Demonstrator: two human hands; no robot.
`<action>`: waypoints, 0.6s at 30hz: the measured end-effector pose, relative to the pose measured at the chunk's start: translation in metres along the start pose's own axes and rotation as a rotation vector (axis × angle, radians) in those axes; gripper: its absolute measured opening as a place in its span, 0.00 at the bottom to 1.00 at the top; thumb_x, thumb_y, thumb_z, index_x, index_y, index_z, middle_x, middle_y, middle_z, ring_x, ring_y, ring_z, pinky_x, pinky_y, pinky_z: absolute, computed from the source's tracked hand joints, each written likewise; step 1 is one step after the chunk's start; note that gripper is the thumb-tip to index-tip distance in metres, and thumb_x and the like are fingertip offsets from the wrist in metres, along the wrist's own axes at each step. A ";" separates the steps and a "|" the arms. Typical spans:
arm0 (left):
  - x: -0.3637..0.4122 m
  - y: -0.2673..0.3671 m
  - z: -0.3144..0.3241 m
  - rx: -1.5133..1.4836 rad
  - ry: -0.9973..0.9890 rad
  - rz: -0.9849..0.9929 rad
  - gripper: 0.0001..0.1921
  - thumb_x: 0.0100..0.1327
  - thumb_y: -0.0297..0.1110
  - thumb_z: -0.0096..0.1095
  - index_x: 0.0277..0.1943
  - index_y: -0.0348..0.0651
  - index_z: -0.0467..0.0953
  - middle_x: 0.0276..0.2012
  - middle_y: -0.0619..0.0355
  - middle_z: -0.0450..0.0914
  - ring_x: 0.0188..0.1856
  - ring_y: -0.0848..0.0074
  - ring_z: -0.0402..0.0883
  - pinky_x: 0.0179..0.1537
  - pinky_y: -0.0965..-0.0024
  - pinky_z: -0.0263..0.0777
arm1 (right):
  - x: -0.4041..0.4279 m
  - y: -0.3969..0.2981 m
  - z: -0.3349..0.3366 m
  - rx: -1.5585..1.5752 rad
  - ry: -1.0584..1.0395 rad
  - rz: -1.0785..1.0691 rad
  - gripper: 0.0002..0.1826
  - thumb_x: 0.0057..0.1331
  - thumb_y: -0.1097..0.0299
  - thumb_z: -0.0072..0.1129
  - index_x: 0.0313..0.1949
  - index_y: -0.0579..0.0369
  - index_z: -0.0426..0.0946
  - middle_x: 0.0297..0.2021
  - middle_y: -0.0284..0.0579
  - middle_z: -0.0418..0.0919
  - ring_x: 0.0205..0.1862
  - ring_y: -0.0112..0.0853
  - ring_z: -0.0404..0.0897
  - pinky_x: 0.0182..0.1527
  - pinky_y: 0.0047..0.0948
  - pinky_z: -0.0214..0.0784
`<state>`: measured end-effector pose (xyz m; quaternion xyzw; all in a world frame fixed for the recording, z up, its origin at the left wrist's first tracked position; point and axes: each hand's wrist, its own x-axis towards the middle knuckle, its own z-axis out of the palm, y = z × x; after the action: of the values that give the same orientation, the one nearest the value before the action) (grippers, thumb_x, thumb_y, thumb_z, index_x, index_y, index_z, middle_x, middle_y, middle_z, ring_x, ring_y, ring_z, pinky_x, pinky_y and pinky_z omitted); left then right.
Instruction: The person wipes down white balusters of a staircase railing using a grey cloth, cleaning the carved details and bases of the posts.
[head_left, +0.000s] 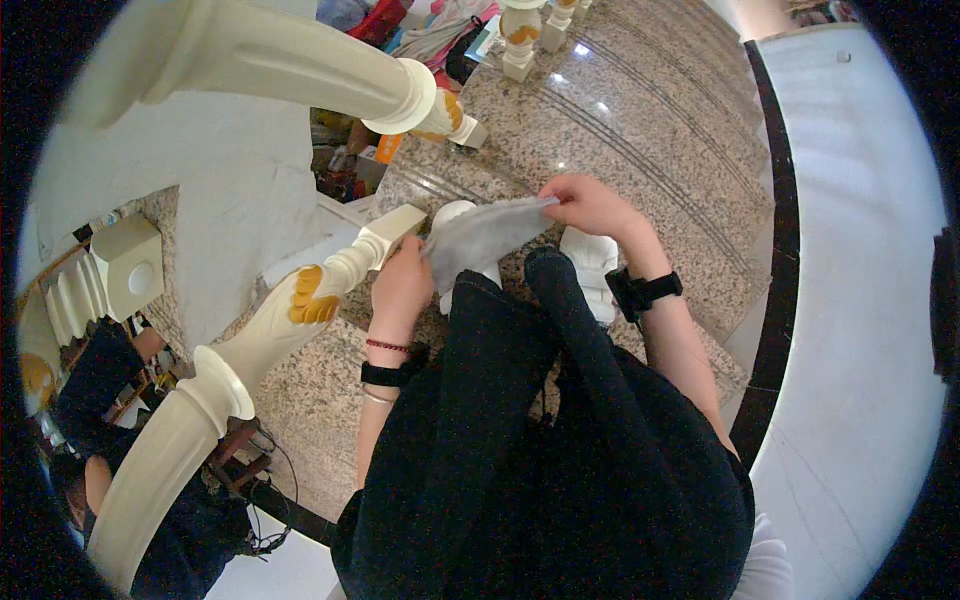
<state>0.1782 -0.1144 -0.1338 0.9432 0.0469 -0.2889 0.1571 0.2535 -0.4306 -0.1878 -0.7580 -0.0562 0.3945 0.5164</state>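
A thin grey cloth (491, 236) is stretched between my two hands, above my feet on the speckled stone stairs. My right hand (592, 206) pinches its upper right corner between thumb and fingers. At the cloth's left edge, my left hand (405, 285) holds it beside the square foot of a cream baluster (386, 232); its fingertips are partly hidden. Under the cloth a white shoe (454, 214) shows in part, and another white shoe (589, 262) stands to the right, below my right hand.
Cream balusters with gold leaf ornament (315, 296) line the left side. Granite steps (637, 112) rise ahead, with a white wall (855, 300) at the right. Piled clothes (442, 34) lie beyond the stairs. Another person in dark clothing (187, 525) is at lower left, near a cable.
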 end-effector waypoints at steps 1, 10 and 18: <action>0.001 -0.001 0.002 -0.017 -0.016 0.002 0.13 0.70 0.37 0.54 0.51 0.39 0.71 0.45 0.40 0.83 0.47 0.44 0.82 0.47 0.46 0.76 | 0.001 0.002 0.004 -0.024 -0.003 -0.047 0.14 0.65 0.64 0.65 0.48 0.57 0.82 0.34 0.39 0.84 0.38 0.26 0.79 0.43 0.29 0.72; 0.002 0.025 -0.016 -0.364 0.015 0.063 0.15 0.66 0.36 0.66 0.48 0.37 0.71 0.39 0.45 0.80 0.42 0.55 0.82 0.42 0.56 0.75 | 0.014 -0.041 0.045 0.082 -0.103 -0.354 0.15 0.65 0.58 0.64 0.42 0.57 0.81 0.31 0.40 0.83 0.35 0.28 0.79 0.41 0.34 0.72; 0.004 0.050 -0.031 -0.766 0.075 0.393 0.15 0.67 0.25 0.62 0.55 0.38 0.73 0.49 0.52 0.80 0.56 0.69 0.79 0.59 0.66 0.71 | 0.024 -0.055 0.055 0.287 0.219 -0.149 0.17 0.68 0.56 0.59 0.46 0.58 0.77 0.34 0.47 0.82 0.39 0.34 0.82 0.44 0.37 0.74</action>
<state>0.2070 -0.1520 -0.0989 0.8174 -0.0241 -0.1809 0.5463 0.2520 -0.3527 -0.1637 -0.7087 0.0012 0.2742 0.6500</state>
